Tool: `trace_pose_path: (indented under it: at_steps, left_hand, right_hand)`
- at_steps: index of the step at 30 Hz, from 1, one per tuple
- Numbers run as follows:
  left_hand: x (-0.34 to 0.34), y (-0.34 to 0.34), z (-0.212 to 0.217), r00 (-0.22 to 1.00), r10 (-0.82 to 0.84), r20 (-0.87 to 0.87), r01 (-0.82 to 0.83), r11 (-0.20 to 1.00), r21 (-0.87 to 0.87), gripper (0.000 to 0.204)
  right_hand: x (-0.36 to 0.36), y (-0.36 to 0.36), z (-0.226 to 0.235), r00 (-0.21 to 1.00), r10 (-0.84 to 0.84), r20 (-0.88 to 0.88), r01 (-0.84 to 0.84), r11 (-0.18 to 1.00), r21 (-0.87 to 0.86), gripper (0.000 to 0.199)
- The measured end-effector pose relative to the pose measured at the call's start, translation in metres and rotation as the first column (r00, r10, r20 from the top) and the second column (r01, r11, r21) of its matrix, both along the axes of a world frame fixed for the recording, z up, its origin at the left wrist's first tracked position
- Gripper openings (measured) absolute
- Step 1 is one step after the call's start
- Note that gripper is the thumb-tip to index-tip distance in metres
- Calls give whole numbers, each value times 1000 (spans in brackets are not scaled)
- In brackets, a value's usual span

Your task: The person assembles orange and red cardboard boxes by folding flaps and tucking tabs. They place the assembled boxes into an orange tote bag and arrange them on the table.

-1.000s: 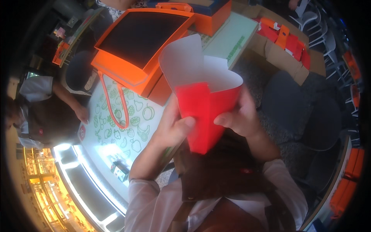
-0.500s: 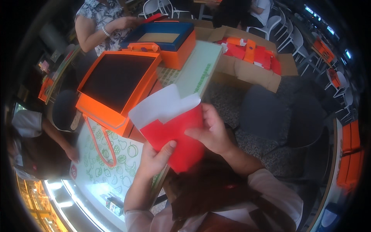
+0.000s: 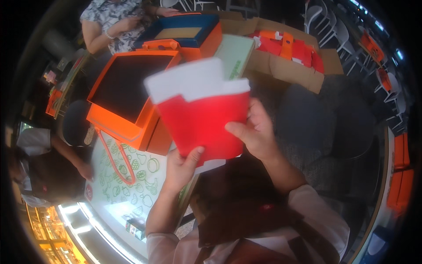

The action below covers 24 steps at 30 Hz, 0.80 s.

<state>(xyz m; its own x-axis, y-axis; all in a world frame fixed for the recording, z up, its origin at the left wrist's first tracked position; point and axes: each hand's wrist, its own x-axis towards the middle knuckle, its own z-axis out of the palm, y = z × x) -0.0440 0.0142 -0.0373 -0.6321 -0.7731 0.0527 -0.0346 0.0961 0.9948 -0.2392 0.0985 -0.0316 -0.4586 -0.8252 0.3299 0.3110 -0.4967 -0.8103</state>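
Note:
A red piece of folded card with white upper flaps is held up before my chest, probably a flat paper carton. My left hand pinches its lower left corner, thumb on the red face. On the opposite edge my right hand grips it, thumb in front and fingers behind. Beyond it, on the table, stands an open orange gift box with a dark inside and an orange cord handle. Behind that is another orange box with a blue inner rim.
A cardboard carton full of red and orange pieces is open at the far right. Across the table, a person in a floral top stands; another in a dark apron is at the left. Dark chairs are to my right.
The red card has risen and turned to face me more squarely, with both hands still on it. The person across has lowered a red item out of sight.

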Motion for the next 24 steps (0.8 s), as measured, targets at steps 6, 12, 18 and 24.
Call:
trace_pose_path:
  at_steps: [6, 12, 18, 24]
  left_hand:
    - [4, 5, 12, 998, 44, -44, -43, 999, 19, 17]
    - [-5, 5, -4, 999, -29, 32, 25, 995, 94, 21]
    - [5, 0, 3, 996, 2, 86, -8, 998, 64, 24]
    - [23, -21, 8, 990, 96, -100, -96, 995, 12, 28]
  right_hand:
    - [14, 13, -25, 988, 35, -153, -18, 994, 110, 41]
    - [-1, 6, -16, 993, -24, -112, 33, 996, 79, 27]
    - [5, 5, -36, 973, -82, -215, 114, 984, 139, 27]
    - [10, 7, -31, 981, 130, -146, -88, 962, 259, 29]
